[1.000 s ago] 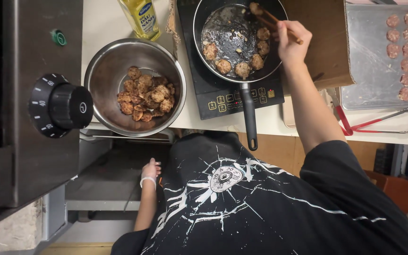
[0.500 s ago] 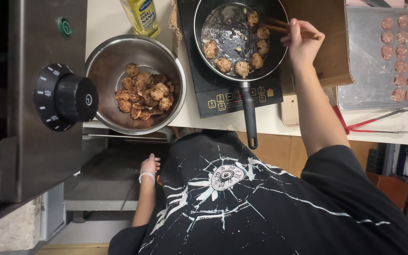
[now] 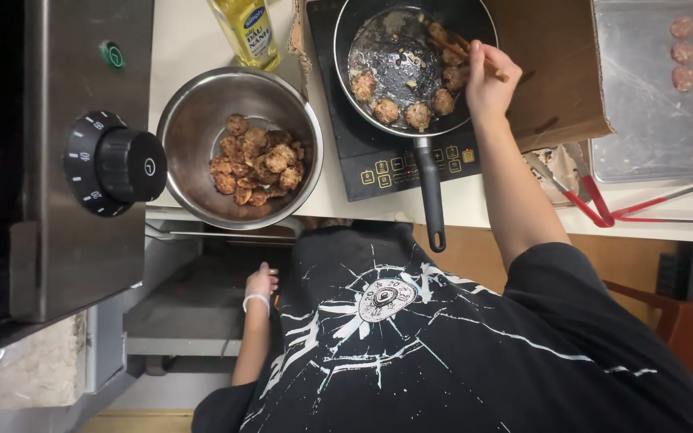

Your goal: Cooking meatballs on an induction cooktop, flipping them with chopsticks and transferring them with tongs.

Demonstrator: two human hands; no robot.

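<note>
Browned patties [image 3: 257, 164] filled the steel bowl [image 3: 194, 120] left of right-hand fingers [image 3: 487, 68] clenched on chopsticks [image 3: 452, 46]; left hand [image 3: 261, 282] hung released; six stayed in the pan [image 3: 399, 72].

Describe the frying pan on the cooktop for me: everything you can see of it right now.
The frying pan is round, dark and looks non-stick, its oily base speckled with bits. It sits on a black induction cooktop, its long black handle pointing toward the person, past the counter edge. Several browned meatballs lie along its near and right sides. The right hand reaches over its right rim with wooden chopsticks angled into the pan among the pieces. The left hand hangs below the counter, away from it.
</note>
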